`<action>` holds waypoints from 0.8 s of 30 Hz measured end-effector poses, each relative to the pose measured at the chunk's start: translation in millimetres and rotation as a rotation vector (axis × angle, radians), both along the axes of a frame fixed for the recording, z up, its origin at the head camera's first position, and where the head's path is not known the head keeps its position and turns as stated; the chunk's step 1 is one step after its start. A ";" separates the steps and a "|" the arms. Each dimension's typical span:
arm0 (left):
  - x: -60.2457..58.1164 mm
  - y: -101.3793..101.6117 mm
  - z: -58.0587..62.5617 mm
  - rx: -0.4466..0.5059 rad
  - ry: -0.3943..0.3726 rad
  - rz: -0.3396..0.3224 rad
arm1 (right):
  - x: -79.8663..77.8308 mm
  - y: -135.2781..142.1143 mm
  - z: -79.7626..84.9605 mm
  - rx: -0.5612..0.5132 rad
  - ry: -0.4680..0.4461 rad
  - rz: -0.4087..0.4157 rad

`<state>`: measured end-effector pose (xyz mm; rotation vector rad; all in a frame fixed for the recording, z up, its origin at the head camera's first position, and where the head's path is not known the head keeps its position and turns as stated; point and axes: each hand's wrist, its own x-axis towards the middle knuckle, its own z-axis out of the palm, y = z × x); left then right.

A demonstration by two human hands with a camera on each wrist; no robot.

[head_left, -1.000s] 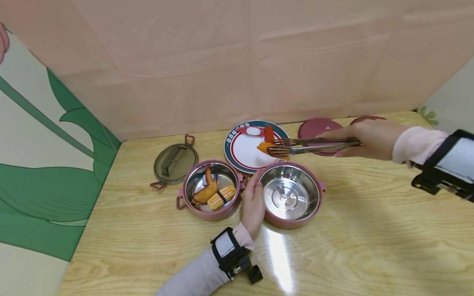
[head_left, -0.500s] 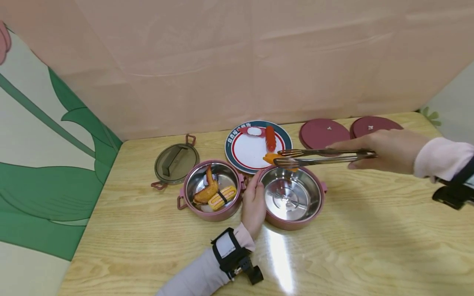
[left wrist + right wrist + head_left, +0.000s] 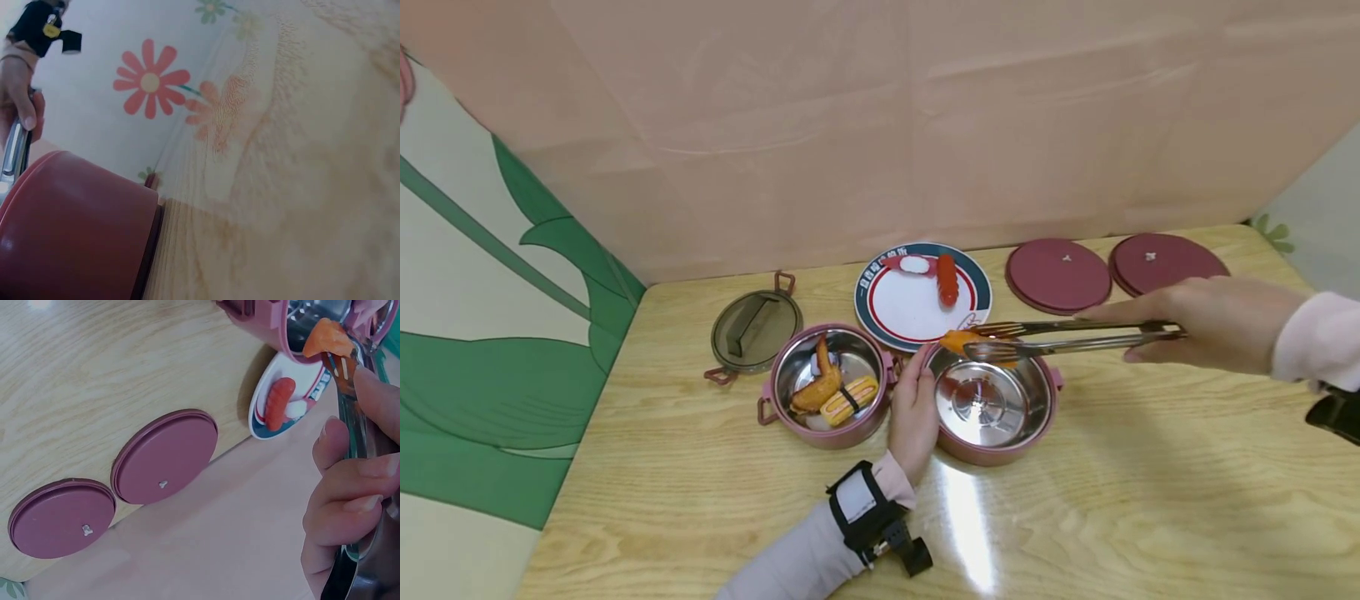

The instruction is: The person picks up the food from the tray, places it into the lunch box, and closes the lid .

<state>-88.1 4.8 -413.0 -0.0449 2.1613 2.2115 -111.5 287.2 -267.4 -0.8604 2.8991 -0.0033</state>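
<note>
My right hand (image 3: 1232, 323) grips metal tongs (image 3: 1075, 340); the right wrist view shows its fingers curled round the handle. Between the tongs' slotted tips is an orange food piece (image 3: 329, 339), above the far rim of the right-hand pink pot (image 3: 983, 457). That steel-lined pot has no food inside. My left hand (image 3: 913, 425) holds it at its left side, with some fingers hidden. To its left stands another pink pot (image 3: 842, 437), containing a chicken wing (image 3: 820, 387) and a yellow banded piece (image 3: 848, 400). Behind lies a plate (image 3: 895, 312) with a red sausage (image 3: 947, 282) and a pink-and-white piece (image 3: 913, 265).
A glass lid (image 3: 758, 333) with a dark handle lies at the left. Two maroon lids (image 3: 1058, 275) rest at the back right, near a pinkish backdrop (image 3: 880, 125). Wooden tabletop (image 3: 1150, 500) stretches across the front.
The tongs have carried the orange piece off the plate, toward me and over the right-hand pot. My right hand has shifted right and nearer. My left hand stays on that pot.
</note>
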 end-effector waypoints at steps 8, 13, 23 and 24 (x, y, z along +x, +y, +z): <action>-0.7 -0.6 0.4 -0.018 -0.034 -0.005 | 4.4 0.6 -8.7 0.049 -0.084 -0.034; -1.2 -0.5 1.0 -0.006 -0.035 -0.012 | 2.0 -2.7 -12.8 0.059 -0.124 -0.028; -0.7 -0.6 1.2 0.007 -0.032 -0.014 | 0.4 -17.4 -10.9 0.117 -0.102 -0.040; -0.7 -0.6 1.1 0.009 -0.032 -0.015 | 0.2 -19.4 -10.1 0.124 -0.101 -0.039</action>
